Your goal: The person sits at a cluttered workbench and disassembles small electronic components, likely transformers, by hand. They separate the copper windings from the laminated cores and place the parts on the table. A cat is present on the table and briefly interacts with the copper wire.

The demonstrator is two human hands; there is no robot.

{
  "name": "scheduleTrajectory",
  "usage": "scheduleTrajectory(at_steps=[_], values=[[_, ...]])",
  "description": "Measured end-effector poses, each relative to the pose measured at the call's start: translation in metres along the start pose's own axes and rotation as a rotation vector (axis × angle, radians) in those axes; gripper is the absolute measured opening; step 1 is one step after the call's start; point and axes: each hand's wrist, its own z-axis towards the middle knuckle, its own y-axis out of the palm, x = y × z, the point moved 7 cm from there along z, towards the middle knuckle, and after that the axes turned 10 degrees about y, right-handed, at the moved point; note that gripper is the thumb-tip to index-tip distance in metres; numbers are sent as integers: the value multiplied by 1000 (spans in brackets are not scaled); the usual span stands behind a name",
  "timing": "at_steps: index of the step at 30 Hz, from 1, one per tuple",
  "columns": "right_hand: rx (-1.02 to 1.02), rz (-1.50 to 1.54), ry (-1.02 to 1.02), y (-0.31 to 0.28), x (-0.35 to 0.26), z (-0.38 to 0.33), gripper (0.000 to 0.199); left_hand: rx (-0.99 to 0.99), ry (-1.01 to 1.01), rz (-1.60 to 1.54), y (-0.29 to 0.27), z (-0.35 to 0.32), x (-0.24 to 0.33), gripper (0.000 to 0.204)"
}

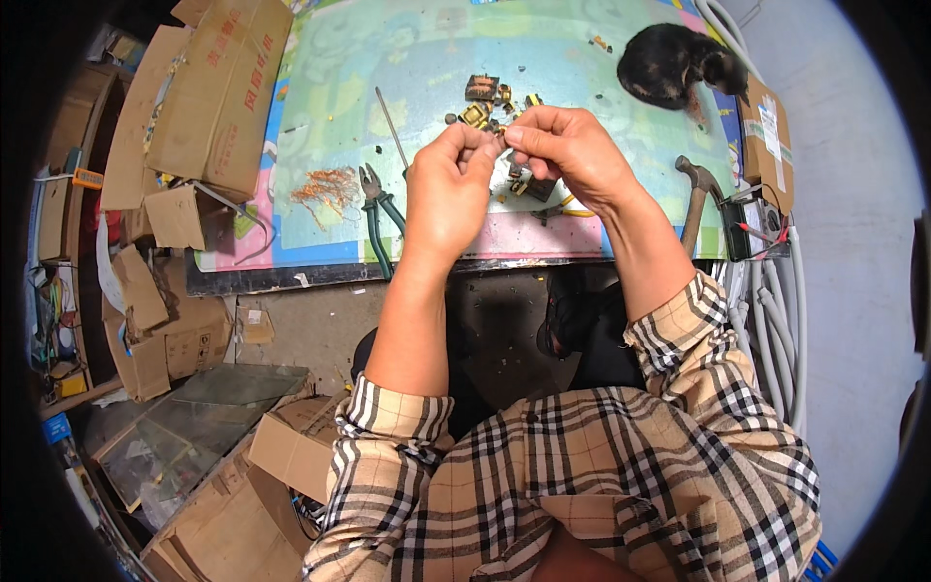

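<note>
Above the table my left hand (449,189) and my right hand (582,153) meet, both closed in a pinch. Whatever small piece lies between their fingertips is too small and covered to name. Just beyond the fingers lie small yellow-and-black coil parts (475,114) and a dark block with a copper-coloured face (482,87). Under my right hand are more dark parts (531,184) and a tool with yellow handles (574,208). Left of my left hand rest dark-green-handled pliers (374,209) and a long thin screwdriver (392,124). Loose copper wire (327,189) lies in a tangle farther left.
A black cat (674,66) lies at the table's far right. A hammer (694,199) and a black open case (752,225) sit at the right edge, near grey pipes (773,330). A large cardboard box (218,92) stands at the left. More boxes (301,441) lie below.
</note>
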Motion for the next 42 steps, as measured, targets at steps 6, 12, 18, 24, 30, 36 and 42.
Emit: scheduleTrajectory(at_steps=[6, 12, 18, 24, 30, 36, 42], values=[[61, 30, -20, 1, -2, 0, 14, 17, 43, 181, -2, 0, 14, 9], [57, 95, 30, 0, 3, 2, 14, 73, 235, 329, -5, -1, 27, 6], [-12, 115, 44, 10, 8, 5, 16, 11, 182, 293, -8, -4, 28, 9], [-266, 291, 149, 19, 10, -1, 18, -6, 63, -245, -17, -7, 16, 16], [-308, 417, 177, 21, 13, -1, 17, -68, -47, -149, -13, -13, 5, 14], [-131, 388, 82, 9, 8, -2, 14, 34, 98, 104, -19, -15, 22, 10], [123, 35, -106, 1, -8, -9, 11, 27, 109, 16, -13, -13, 23, 8]])
